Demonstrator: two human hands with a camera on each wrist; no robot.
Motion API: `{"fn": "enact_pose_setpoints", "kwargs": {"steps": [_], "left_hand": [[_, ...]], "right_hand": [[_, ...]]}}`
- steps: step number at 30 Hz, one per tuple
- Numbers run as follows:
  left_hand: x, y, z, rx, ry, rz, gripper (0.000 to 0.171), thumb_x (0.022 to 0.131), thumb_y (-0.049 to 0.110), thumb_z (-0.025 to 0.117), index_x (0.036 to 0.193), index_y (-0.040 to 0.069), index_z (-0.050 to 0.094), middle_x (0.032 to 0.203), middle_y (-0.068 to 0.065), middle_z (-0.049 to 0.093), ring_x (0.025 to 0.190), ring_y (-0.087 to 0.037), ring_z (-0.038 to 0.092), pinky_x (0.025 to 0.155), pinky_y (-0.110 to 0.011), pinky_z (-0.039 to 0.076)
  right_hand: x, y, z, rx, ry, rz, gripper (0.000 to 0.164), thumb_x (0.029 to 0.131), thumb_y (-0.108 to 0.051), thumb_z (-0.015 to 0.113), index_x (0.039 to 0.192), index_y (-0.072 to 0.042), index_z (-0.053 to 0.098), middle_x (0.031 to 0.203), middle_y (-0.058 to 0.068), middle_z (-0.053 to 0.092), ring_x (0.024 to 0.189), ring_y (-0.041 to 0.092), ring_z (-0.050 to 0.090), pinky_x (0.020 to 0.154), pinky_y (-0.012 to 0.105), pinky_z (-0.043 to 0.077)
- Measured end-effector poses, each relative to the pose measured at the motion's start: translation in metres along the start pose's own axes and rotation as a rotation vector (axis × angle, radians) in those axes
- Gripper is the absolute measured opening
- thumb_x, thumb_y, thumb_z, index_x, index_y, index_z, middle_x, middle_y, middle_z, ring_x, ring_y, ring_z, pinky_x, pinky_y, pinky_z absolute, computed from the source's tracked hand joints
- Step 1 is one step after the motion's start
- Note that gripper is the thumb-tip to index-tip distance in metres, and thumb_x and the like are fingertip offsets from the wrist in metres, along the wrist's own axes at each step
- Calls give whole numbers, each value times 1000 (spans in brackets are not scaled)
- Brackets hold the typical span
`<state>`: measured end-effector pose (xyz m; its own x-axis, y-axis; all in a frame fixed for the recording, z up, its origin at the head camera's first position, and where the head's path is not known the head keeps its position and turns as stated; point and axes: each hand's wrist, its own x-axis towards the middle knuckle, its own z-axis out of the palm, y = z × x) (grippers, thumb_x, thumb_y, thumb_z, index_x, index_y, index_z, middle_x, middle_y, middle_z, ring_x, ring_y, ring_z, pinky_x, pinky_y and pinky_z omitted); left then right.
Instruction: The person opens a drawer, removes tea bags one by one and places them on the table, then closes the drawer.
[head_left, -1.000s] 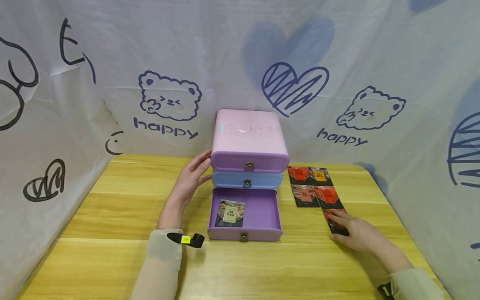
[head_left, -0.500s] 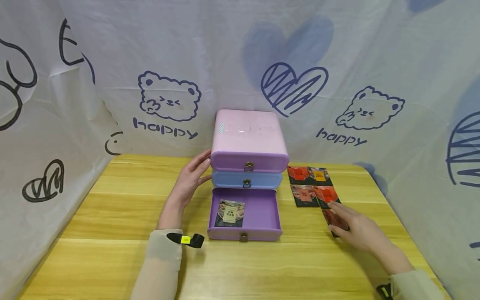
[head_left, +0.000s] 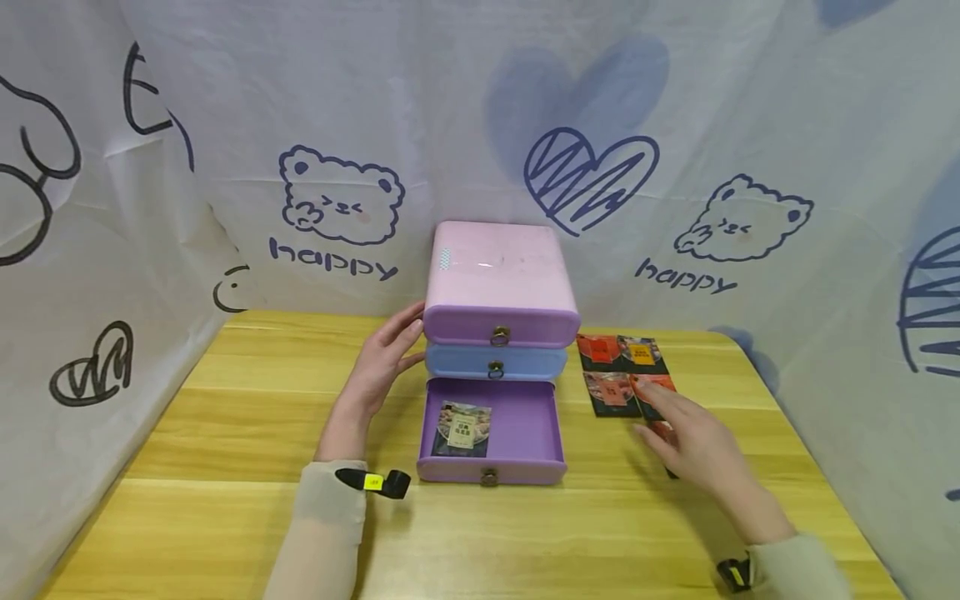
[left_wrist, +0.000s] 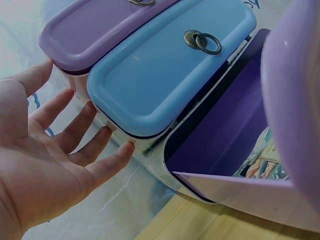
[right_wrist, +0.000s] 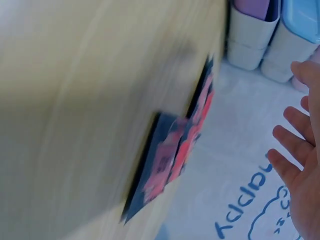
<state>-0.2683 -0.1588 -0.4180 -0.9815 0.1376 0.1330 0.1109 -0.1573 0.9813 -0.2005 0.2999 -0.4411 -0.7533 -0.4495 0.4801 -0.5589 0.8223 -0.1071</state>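
My left hand [head_left: 378,362] touches the left side of a small drawer cabinet [head_left: 498,267] with its fingertips; the left wrist view shows the fingers spread along the side. The cabinet's bottom purple drawer [head_left: 525,425] is pulled out, with a flat dark sachet [head_left: 461,429] with a pale label lying at its left. My right hand [head_left: 697,437], fingers extended, hovers over the lower end of a group of red and black sachets [head_left: 611,392] on the table. It partly hides two of them. In the right wrist view that hand [right_wrist: 302,150] holds nothing.
The middle blue drawer [left_wrist: 170,70] and the top purple drawer [head_left: 465,327] are closed, each with a ring pull. The wooden table [head_left: 225,433] ends at a white printed cloth [head_left: 465,125] behind and at the sides.
My right hand has lifted off the lowest red sachet and moved left and a little away from me. The left hand and the drawers stay as they were.
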Motion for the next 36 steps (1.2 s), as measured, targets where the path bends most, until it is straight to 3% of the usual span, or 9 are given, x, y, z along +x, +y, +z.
{"fn": "enact_pose_setpoints", "kwargs": {"steps": [3, 7, 12, 19, 29, 36], "left_hand": [[0, 0, 0, -4, 4, 0, 54, 110, 28, 55, 159, 9, 43, 162, -11, 42, 146, -30, 42, 114, -54, 45], [-1, 0, 0, -2, 5, -2, 54, 110, 28, 56, 159, 10, 43, 162, -11, 42, 146, -30, 42, 114, -54, 45], [0, 0, 1, -4, 3, -4, 55, 109, 30, 57, 159, 10, 43, 163, -10, 42, 147, -29, 41, 114, -55, 45], [-1, 1, 1, -10, 6, -2, 54, 109, 27, 57, 158, 10, 44, 162, -10, 43, 147, -29, 41, 113, -54, 45], [-3, 2, 1, 7, 2, 5, 53, 110, 27, 55, 159, 10, 44, 162, -10, 42, 148, -28, 40, 114, -55, 45], [-2, 1, 0, 9, 0, 2, 55, 109, 31, 56, 159, 11, 43, 163, -9, 42, 148, -28, 40, 114, -55, 44]], "right_hand": [[6, -7, 3, 10, 14, -11, 69, 82, -16, 87, 145, -5, 60, 145, 20, 60, 123, 42, 62, 95, 61, 55], [16, -19, 7, 27, 18, -33, 68, 83, -17, 86, 145, -3, 60, 146, 19, 60, 120, 40, 64, 96, 59, 55], [27, -34, 9, 56, 6, -39, 69, 86, -21, 84, 148, -8, 58, 148, 16, 59, 131, 41, 58, 104, 61, 50], [46, -56, 14, 86, 42, -122, 71, 83, -21, 87, 148, -10, 59, 150, 10, 59, 131, 36, 59, 103, 57, 53], [73, -87, 18, 111, 22, -256, 65, 85, -23, 85, 142, -2, 62, 146, 15, 61, 128, 38, 62, 101, 56, 55], [83, -105, 21, 96, -55, -276, 62, 88, -26, 85, 142, -6, 63, 145, 13, 62, 127, 34, 63, 103, 53, 55]]}}
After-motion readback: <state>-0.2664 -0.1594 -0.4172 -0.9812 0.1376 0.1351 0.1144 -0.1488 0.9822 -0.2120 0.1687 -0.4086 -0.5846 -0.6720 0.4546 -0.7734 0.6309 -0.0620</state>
